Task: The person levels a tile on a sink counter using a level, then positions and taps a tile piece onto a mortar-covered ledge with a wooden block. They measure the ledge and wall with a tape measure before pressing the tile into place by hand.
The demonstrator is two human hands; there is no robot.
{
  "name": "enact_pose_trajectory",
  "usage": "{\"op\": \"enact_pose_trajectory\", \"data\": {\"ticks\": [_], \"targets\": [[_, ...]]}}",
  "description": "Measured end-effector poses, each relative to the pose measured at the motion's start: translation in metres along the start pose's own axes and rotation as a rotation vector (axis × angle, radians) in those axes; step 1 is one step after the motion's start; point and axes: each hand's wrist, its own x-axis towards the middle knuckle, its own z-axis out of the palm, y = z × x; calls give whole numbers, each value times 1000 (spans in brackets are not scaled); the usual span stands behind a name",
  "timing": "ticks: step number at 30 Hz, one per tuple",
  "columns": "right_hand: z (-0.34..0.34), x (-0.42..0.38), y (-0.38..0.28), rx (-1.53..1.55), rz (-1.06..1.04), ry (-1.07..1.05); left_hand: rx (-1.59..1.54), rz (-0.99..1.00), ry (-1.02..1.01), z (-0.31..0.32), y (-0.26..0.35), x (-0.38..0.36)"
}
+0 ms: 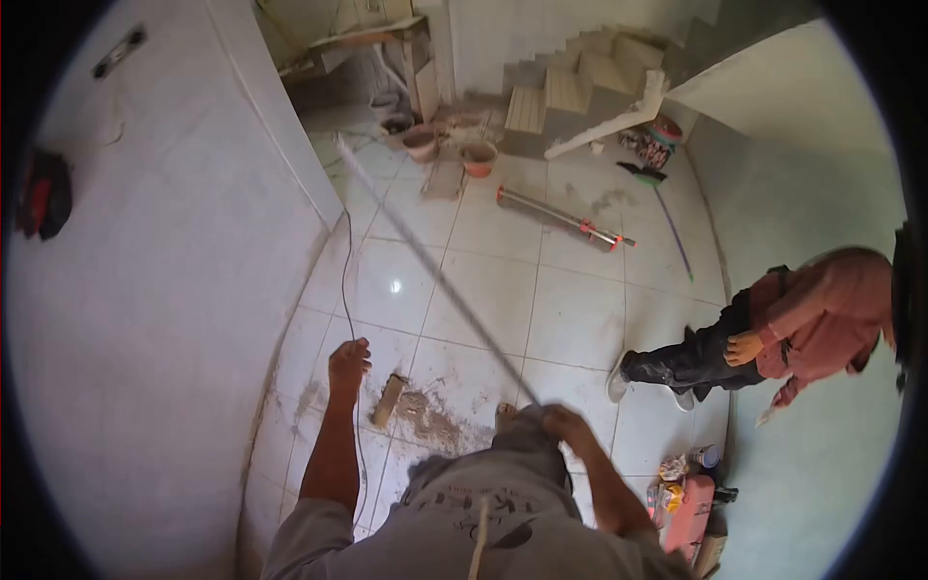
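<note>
My right hand (570, 427) is closed around the near end of a long, thin grey metal bar (435, 271), close to my waist. The bar slants away to the far left above the tiled floor, its far end blurred. My left hand (349, 365) is raised on the left with curled fingers, closed on a thin dark cable (347, 275). This cable runs from the corner of the white wall, through the hand and down beside my forearm. A light brown block (389, 401) lies on the floor just right of that hand, beside scattered grey-brown debris (425, 420).
A manual tile cutter (565, 217) and a purple-handled broom (674, 227) lie on the floor ahead. Buckets (478, 159) stand near the stairs (580, 82). At right, another person (812, 309) stands by the wall, above a red toolbox (686, 517). A white wall (164, 290) borders the left.
</note>
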Motion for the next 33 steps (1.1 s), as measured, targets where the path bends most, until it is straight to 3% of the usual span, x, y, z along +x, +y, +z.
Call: {"op": "enact_pose_trajectory", "data": {"ticks": [1, 2, 4, 6, 10, 11, 12, 13, 14, 15, 16, 17, 19, 21, 23, 25, 27, 30, 32, 33], "targets": [[-21, 43, -32, -11, 7, -14, 84, 7, 0, 12, 3, 12], [-37, 73, -70, 45, 14, -45, 262, 171, -2, 12, -10, 31], [-58, 149, -140, 34, -34, -55, 458, 216, 84, 25, 2, 56], [-79, 222, -187, 79, -18, -94, 120, -121, 173, 41, -19, 100], [-111, 382, -236, 114, -61, -62, 68, -342, 256, 97, -58, 233], [-122, 422, -245, 129, -79, -56, -1, -459, 225, 122, -46, 276], [-128, 445, -245, 119, -62, 2, -18, -423, 161, 144, -34, 319], [-137, 473, -253, 103, -50, 54, -44, -385, 103, 175, -1, 362], [-141, 502, -269, 169, -9, 51, 388, -61, -68, 194, 14, 429], [-143, 526, -280, 162, 15, 53, 809, 312, -86, 213, 29, 497], [-146, 558, -293, 192, 26, 17, 135, -77, -70, 258, 134, 520], [-149, 582, -307, 232, 46, -18, 279, -12, -139, 282, 184, 569], [-151, 621, -333, 274, 114, 7, 161, 163, -227, 338, 308, 614], [-157, 680, -364, 212, 83, -49, 169, 272, -278, 387, 385, 679], [-162, 743, -388, 249, 112, -77, 192, 378, -418, 427, 427, 746], [-170, 801, -401, 32, 36, -50, 223, 378, -410, 457, 450, 806], [-174, 869, -431, 113, 104, -70, 266, 365, -406, 474, 457, 850], [-187, 989, -412, -195, -70, -79, 181, 201, -264, 497, 471, 928], [-180, 1032, -454, -122, 53, -153, 490, 197, -164, 491, 489, 967], [-178, 1044, -472, -112, -85, -99, 512, 161, -187, 483, 491, 994]]}}
